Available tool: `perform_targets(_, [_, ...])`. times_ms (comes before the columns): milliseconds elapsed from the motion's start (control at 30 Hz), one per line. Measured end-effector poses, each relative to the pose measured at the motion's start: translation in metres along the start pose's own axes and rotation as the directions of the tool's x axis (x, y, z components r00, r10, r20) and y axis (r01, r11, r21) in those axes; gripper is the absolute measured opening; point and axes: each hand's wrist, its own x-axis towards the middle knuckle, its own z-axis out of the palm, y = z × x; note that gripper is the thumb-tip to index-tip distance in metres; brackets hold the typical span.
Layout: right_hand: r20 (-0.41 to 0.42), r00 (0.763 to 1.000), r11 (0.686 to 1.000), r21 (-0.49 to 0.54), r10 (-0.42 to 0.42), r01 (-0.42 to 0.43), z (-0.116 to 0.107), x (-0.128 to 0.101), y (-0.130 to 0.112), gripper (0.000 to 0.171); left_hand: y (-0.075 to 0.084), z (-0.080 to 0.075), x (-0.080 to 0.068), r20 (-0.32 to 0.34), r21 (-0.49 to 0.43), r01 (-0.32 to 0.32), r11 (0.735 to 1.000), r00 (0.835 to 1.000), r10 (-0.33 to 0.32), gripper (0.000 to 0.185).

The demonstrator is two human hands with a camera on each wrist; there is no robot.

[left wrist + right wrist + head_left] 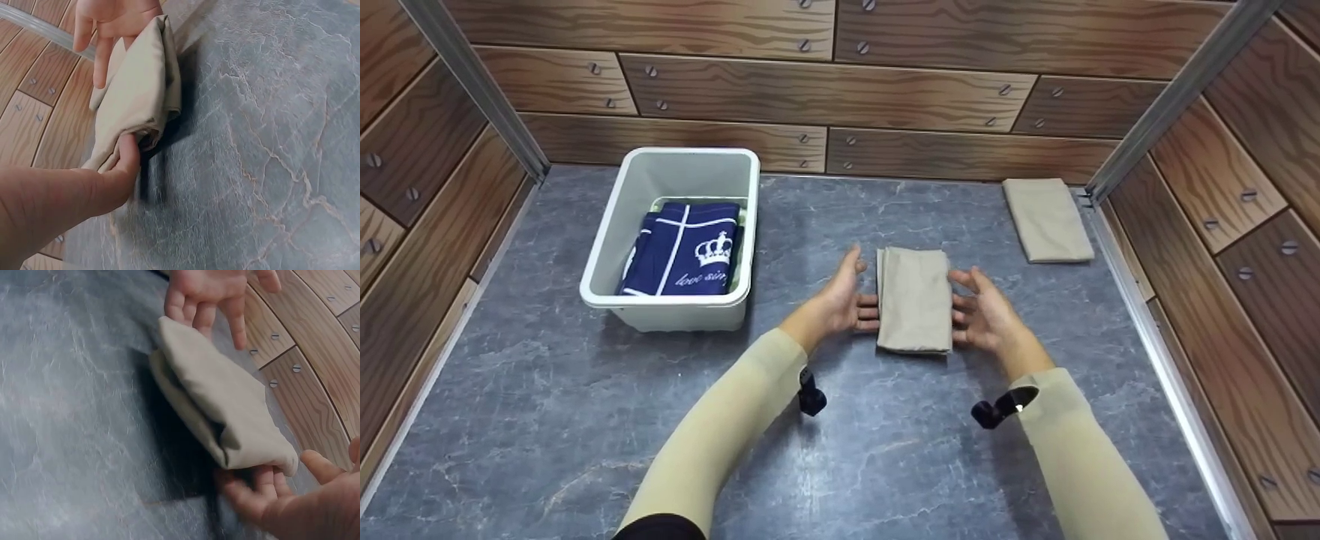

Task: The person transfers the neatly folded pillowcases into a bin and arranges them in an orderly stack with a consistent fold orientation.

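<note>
A folded beige cloth (915, 300) lies between my two hands, in the middle of the grey floor. My left hand (836, 304) is at its left side, fingertips running in under the edge and thumb raised off it. On the other side, my right hand (990, 315) has its fingers at the right edge, thumb also apart from the fabric. Both wrist views show the cloth (132, 93) slightly raised at the folds, with a dark shadow beneath. In the right wrist view, fingers (264, 481) reach under its near end. The fingertips below the cloth are hidden.
A white plastic bin (669, 301) stands at the left, holding a folded navy fabric (682, 251) with a white crown print. Another folded beige cloth (1048, 220) lies at the far right, near the corner. Wood-patterned walls (825, 90) enclose the back and sides.
</note>
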Motion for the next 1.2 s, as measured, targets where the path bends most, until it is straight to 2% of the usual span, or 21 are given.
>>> perform_targets(167, [0.084,0.996,1.000,0.015,-0.020,0.019,0.001,0.000,0.001,0.065,0.000,-0.001,0.002,-0.010,0.037,0.004,0.999,1.000,-0.004,0.078])
perform_targets(300, [0.123,0.992,1.000,0.015,-0.018,0.016,0.005,0.001,0.001,0.064,-0.001,0.000,0.002,-0.015,0.026,-0.005,1.000,1.000,0.005,0.075])
perform_targets(433, [0.113,0.993,0.999,0.043,-0.023,0.018,0.006,0.002,0.000,0.063,-0.002,0.002,0.003,-0.023,0.001,-0.015,1.000,1.000,0.015,0.074])
perform_targets(633, [0.115,0.993,0.998,0.064,-0.027,0.020,0.006,0.001,0.000,0.061,0.000,0.004,0.003,-0.014,-0.031,0.010,0.999,1.000,-0.011,0.071])
perform_targets(867, [0.140,0.990,0.998,0.061,-0.029,0.020,0.007,0.001,0.001,0.060,0.000,0.005,0.006,-0.003,0.021,0.057,0.998,0.998,-0.057,0.069])
perform_targets(1200, [0.126,0.992,1.000,-0.008,-0.029,0.030,0.005,0.001,0.003,0.061,-0.003,0.002,0.011,0.078,0.004,0.003,1.000,0.997,-0.004,0.064])
